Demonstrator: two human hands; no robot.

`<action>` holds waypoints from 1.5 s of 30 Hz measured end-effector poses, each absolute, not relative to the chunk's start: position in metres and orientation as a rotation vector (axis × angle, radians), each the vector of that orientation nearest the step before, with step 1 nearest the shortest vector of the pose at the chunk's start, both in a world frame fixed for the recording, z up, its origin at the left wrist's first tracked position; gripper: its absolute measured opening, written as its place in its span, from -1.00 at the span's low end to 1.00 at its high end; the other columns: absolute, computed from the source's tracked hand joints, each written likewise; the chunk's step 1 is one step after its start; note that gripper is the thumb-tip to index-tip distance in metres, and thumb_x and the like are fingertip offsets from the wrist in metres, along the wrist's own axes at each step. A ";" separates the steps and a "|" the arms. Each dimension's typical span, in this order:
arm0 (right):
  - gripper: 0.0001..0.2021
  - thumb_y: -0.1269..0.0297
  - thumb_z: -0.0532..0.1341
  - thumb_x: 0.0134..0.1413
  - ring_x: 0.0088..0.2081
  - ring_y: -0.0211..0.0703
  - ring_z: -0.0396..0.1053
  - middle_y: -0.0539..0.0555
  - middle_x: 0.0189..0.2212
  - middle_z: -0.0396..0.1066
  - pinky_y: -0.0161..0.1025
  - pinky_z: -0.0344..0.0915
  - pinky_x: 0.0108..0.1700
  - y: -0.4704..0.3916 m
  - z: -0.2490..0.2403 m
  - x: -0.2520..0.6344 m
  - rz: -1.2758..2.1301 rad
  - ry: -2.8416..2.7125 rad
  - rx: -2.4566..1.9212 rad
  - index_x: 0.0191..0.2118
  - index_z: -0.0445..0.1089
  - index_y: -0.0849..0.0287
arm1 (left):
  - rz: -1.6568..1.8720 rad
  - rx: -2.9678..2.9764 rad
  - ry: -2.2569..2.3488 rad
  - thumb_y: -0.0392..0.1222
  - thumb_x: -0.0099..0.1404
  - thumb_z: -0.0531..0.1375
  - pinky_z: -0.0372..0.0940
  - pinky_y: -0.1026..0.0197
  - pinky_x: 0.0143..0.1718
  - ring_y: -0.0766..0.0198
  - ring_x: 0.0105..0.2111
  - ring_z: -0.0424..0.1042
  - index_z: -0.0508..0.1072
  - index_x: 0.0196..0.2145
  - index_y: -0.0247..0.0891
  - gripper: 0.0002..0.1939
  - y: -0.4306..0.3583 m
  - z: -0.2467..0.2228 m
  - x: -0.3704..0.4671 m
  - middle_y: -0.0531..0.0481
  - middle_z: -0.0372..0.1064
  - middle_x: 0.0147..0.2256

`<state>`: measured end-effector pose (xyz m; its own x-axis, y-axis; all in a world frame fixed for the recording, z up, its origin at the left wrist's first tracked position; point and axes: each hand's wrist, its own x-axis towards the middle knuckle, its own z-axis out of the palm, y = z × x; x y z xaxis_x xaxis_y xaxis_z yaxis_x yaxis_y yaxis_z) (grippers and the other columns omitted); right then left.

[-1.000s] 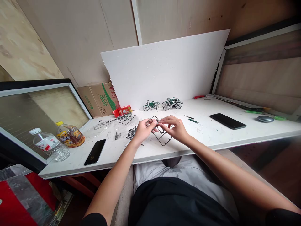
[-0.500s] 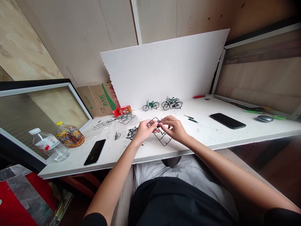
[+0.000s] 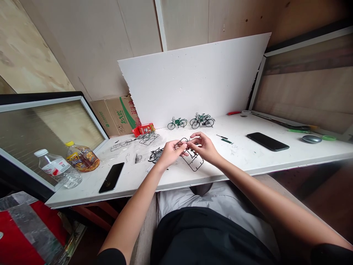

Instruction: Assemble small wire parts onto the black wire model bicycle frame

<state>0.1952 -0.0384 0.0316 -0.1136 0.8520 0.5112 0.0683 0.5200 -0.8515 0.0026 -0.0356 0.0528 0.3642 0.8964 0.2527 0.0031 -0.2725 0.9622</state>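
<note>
Above the front of the white table (image 3: 215,162), my left hand (image 3: 172,152) is closed on a dark plastic parts frame (image 3: 196,168), a thin rectangular sprue with small pieces on it. My right hand (image 3: 203,147) pinches at the sprue's upper part, its thumb and index fingertips close to the left thumb. Whatever small part lies between those fingertips is too small to make out. Just left of my left hand rests a dark, partly built model bicycle (image 3: 155,155). Further left lies a small wheel-like part (image 3: 138,158).
Model bicycles (image 3: 177,123) stand at the back before a white board (image 3: 193,81). More sprues (image 3: 149,138) and a red packet (image 3: 143,129) lie back left. Phones (image 3: 111,177) (image 3: 267,141), bottles (image 3: 82,157), a small green-handled tool (image 3: 226,140) and a mouse (image 3: 311,138) are around.
My right hand has shifted slightly, with its fingers a little more raised. The sprue has tilted a bit to the right. My left hand keeps its hold.
</note>
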 end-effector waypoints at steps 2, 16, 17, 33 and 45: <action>-0.46 -0.14 0.43 0.11 -0.28 -0.06 0.55 0.09 -0.33 0.60 -0.22 0.38 -0.40 -0.037 0.033 0.196 0.903 -1.534 -0.812 0.00 0.28 0.07 | 1.083 1.602 0.830 -0.01 0.33 0.38 0.44 0.28 -0.38 0.26 -0.41 0.62 0.53 -0.14 -0.39 -0.65 -0.035 0.053 0.002 -0.14 0.54 -0.22; -0.45 0.04 0.50 0.04 -0.28 -0.18 0.45 0.01 -0.32 0.52 -0.28 0.29 -0.36 -0.035 0.034 0.202 1.257 -1.425 -0.796 0.06 0.35 0.11 | 1.066 1.715 0.810 0.11 0.35 0.34 0.47 0.25 -0.34 0.23 -0.41 0.64 0.54 -0.11 -0.36 -0.57 -0.031 0.047 -0.001 -0.16 0.58 -0.18; -0.48 0.06 0.50 0.05 -0.25 -0.18 0.46 0.03 -0.30 0.52 -0.29 0.29 -0.35 -0.035 0.034 0.202 1.279 -1.425 -0.799 0.05 0.36 0.12 | 1.061 1.723 0.814 0.11 0.36 0.34 0.46 0.25 -0.34 0.23 -0.40 0.64 0.54 -0.11 -0.36 -0.58 -0.030 0.046 -0.001 -0.16 0.59 -0.17; -0.68 0.09 0.41 0.13 -0.28 -0.19 0.41 0.03 -0.34 0.45 -0.29 0.30 -0.34 -0.040 0.039 0.203 1.322 -1.536 -0.862 -0.10 0.45 0.17 | 0.993 1.771 0.839 0.06 0.39 0.31 0.45 0.22 -0.30 0.18 -0.38 0.65 0.55 -0.13 -0.36 -0.63 -0.029 0.044 0.000 -0.19 0.62 -0.20; -0.65 0.07 0.44 0.13 -0.27 -0.20 0.40 0.04 -0.29 0.46 -0.28 0.28 -0.31 -0.034 0.031 0.203 1.291 -1.545 -0.874 -0.11 0.46 0.18 | 0.982 1.758 0.891 0.09 0.36 0.33 0.44 0.23 -0.32 0.18 -0.37 0.65 0.54 -0.13 -0.36 -0.60 -0.027 0.040 0.000 -0.22 0.62 -0.14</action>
<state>0.2029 -0.0338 0.0312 -0.3329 0.9214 0.2003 -0.0337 0.2007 -0.9791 0.0001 -0.0271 0.0404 0.4231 0.8739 0.2394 0.1537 -0.3296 0.9315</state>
